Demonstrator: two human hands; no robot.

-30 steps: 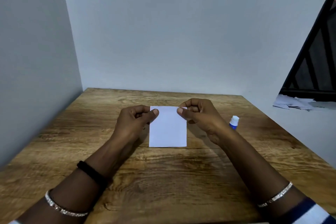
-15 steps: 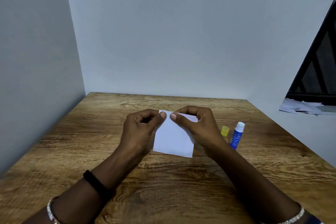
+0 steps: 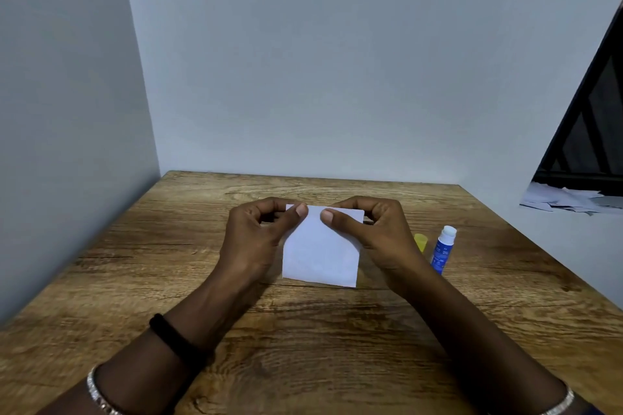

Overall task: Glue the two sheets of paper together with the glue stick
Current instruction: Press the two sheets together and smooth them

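A white paper [image 3: 320,251] lies in the middle of the wooden table [image 3: 303,347]; I cannot tell whether it is one sheet or two stacked. My left hand [image 3: 256,239] pinches its far edge near the left corner, thumb on top. My right hand [image 3: 371,232] pinches the same far edge, thumb pressed near the middle. The two thumbs are close together. A blue glue stick [image 3: 443,249] stands upright to the right of my right hand, uncapped with its white tip showing. Its yellow cap [image 3: 421,241] sits beside it, partly hidden by my wrist.
Grey walls close the table on the left and at the back. Beyond the table's right edge, a ledge holds loose papers [image 3: 566,200] under a dark frame [image 3: 586,131].
My thumbs have come in from the paper's far corners toward the middle of its far edge. The view has shifted, so the glue stick and cap show more fully.
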